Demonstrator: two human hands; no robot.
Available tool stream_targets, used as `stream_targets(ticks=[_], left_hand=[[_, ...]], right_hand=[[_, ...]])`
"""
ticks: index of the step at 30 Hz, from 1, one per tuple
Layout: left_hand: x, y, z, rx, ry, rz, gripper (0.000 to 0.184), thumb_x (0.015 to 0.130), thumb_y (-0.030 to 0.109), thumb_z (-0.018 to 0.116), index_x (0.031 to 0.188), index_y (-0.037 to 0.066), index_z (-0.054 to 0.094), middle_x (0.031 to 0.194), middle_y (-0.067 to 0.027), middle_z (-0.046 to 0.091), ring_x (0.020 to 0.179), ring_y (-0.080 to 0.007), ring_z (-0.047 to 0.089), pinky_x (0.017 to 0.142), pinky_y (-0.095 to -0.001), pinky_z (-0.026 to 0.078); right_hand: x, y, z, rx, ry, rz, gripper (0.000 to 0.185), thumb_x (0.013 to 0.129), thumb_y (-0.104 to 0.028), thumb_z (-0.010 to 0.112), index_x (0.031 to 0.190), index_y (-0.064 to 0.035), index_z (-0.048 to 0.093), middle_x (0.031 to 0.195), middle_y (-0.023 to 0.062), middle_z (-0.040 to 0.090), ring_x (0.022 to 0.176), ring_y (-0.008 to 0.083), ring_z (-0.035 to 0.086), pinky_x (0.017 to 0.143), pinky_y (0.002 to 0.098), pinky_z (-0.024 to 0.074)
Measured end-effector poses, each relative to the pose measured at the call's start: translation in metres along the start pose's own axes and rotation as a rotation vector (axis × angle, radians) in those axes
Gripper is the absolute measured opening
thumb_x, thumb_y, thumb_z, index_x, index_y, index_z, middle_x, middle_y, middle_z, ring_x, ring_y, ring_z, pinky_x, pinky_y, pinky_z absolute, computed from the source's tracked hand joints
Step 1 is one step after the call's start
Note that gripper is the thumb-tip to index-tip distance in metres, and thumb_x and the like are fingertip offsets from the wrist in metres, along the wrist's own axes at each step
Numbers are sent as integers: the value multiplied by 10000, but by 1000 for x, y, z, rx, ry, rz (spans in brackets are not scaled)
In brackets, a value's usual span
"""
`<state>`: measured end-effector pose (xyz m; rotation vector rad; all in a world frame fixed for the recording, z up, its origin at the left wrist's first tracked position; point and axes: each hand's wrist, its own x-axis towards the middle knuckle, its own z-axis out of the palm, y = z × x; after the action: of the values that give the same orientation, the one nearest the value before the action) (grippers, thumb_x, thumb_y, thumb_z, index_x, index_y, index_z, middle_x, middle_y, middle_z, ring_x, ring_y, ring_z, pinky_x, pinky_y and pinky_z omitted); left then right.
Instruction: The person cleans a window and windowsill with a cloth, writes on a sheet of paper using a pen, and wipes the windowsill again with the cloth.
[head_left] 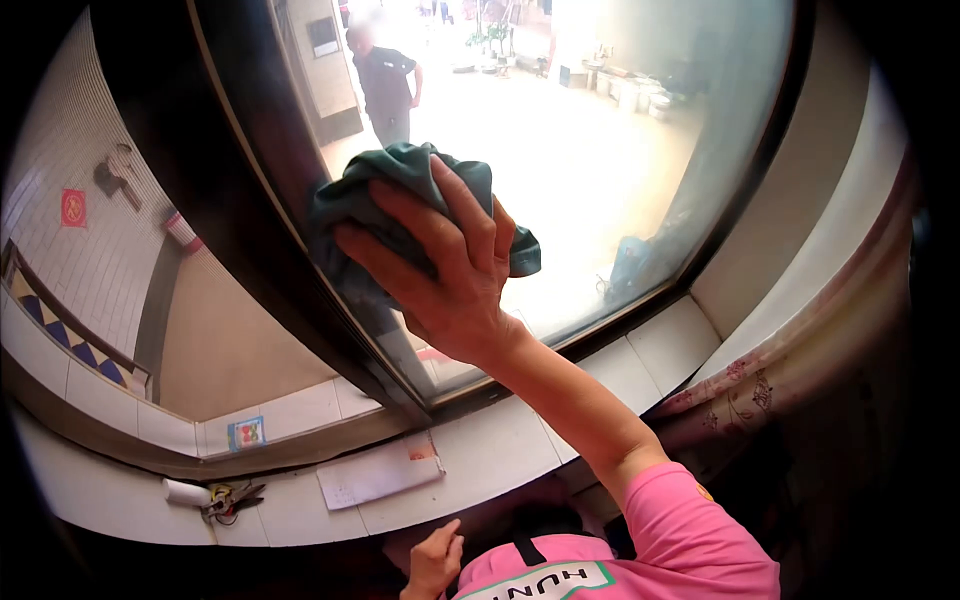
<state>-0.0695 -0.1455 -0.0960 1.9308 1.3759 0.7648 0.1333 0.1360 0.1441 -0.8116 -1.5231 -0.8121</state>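
Observation:
My right hand (450, 260) presses a bunched dark green cloth (400, 165) against the window glass (590, 170), near the left edge of the pane. Its fingers are spread over the cloth and bent round its folds. The dark window frame (290, 240) runs just left of the cloth. Low in the view, my left hand (437, 560) hangs near my body, below the tiled sill, with its fingers curled and nothing seen in them.
On the tiled sill (500, 450) lie a white paper packet (380, 470), pliers or scissors (235, 500) and a white roll (186, 492). A small colourful packet (246, 434) sits further left. A floral curtain (740, 395) hangs at right. Outside stands a person (385, 80).

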Motion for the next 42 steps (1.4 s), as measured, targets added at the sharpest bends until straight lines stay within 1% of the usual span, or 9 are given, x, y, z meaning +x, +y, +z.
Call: stream_targets(ticks=[6,10,14,16,21,25,32,37,42], left_hand=[[-6,-2,7,-36,-43,-83,284,957,116,648,1207,-11,693,1136,-257,718,1027,-416,708,896,-443,576],[1,-13,13,8,-71,-101,294,960,126,650,1219,-8,690,1151,-264,713,1056,-413,702,921,-446,566],[2,-12,17,47,-95,-89,301,910,119,683,1185,-2,683,910,-167,728,807,-360,719,726,-432,581],[-2,-12,20,42,-159,-166,310,918,128,677,1196,-10,674,952,-179,722,830,-362,717,742,-434,583],[-13,-11,34,61,-198,-125,312,944,159,657,1213,2,655,986,-185,710,859,-386,705,757,-460,581],[-16,-5,39,51,-249,-193,337,948,195,652,1225,4,655,1039,-197,711,911,-404,698,787,-473,579],[-52,-30,34,78,-574,-366,302,987,305,579,1148,82,704,1030,-194,699,957,-414,685,831,-519,557],[-81,-43,22,-3,-479,-410,317,983,348,577,1011,71,728,957,-197,701,942,-420,679,821,-528,549],[-106,-58,16,-112,-412,-447,383,993,417,562,1082,96,751,999,-181,718,982,-408,681,874,-510,540]], right_hand=[[26,53,-12,10,24,-168,390,859,-241,772,1213,-390,700,1428,-33,589,1417,287,483,1082,467,368],[87,142,-48,-64,210,-323,354,868,-53,693,1212,-134,705,1284,116,666,1200,334,599,1049,431,426],[114,229,-105,112,221,-115,416,922,25,599,1315,-110,601,1347,136,601,1209,332,605,1075,433,448],[104,324,-131,-266,399,-50,376,904,-129,645,1276,-72,638,986,88,700,776,197,692,730,357,571],[10,428,-188,41,481,874,403,859,-79,572,1258,-138,596,923,28,579,516,141,441,308,276,332],[-83,422,-188,198,484,894,180,911,-21,535,816,-161,598,733,-49,428,560,94,368,395,272,277],[-66,161,-89,65,411,915,492,931,22,554,1420,1,504,1225,162,626,978,223,656,851,340,553],[12,50,-36,27,-16,7,535,918,-8,601,1446,-79,559,1478,161,529,1374,361,486,1185,450,358],[122,85,-20,-139,37,-429,497,976,-179,686,1454,-157,552,1414,103,618,1311,323,583,1136,447,458]])
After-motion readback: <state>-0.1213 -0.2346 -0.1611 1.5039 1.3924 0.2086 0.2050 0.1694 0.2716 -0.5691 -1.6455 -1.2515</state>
